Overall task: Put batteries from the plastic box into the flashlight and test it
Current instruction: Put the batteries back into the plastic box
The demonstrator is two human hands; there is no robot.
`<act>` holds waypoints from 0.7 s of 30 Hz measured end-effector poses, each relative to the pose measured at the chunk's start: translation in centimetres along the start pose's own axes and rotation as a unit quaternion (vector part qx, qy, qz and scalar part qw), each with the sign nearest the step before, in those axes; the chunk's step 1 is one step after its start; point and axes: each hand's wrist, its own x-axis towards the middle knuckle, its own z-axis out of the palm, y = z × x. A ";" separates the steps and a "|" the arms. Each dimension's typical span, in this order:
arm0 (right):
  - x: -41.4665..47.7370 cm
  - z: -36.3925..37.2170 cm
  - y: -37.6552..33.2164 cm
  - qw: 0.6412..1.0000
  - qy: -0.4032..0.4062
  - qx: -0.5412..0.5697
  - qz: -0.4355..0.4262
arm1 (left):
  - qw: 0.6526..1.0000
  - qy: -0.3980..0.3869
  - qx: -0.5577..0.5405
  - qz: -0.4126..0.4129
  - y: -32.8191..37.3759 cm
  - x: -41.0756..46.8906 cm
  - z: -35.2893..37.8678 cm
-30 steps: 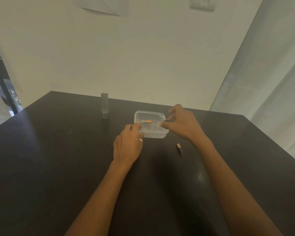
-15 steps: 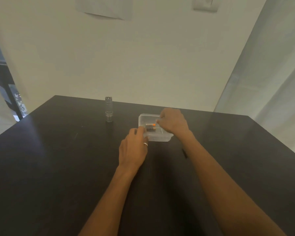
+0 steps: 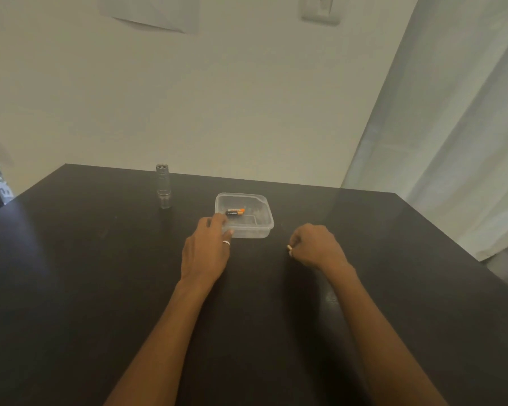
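Note:
A clear plastic box [image 3: 263, 230] sits open on the dark table [image 3: 85, 273]. A black and orange battery [image 3: 235, 212] lies inside it near the left wall. My left hand [image 3: 208, 250] holds the box's near left corner, fingertips on the rim. Right of the box and just above the table, my right hand [image 3: 316, 247] is curled round a battery [image 3: 289, 249]; only the metal end shows at my fingertips. The silver flashlight [image 3: 163, 186] stands upright at the far left of the box, apart from both hands.
The table's far edge meets a pale wall just behind the flashlight. A grey curtain [image 3: 452, 142] hangs along the right side. The right table edge runs diagonally under the curtain.
My right hand has drawn back out of the box to the table on its right, gripping a battery. The loose battery seen earlier on the table is no longer visible. My left hand stays on the box.

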 end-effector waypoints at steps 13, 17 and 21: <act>6.7 -1.5 -9.3 0.978 0.019 -0.032 -0.206 | 1.000 0.001 -0.030 0.004 -0.3 0.1 0.3; 9.0 0.7 -10.1 0.975 0.004 -0.069 -0.212 | 0.999 0.009 -0.037 0.011 -0.6 0.1 0.5; 10.5 1.5 -9.9 0.975 0.006 -0.062 -0.215 | 0.999 0.014 -0.032 0.012 -0.6 0.2 0.6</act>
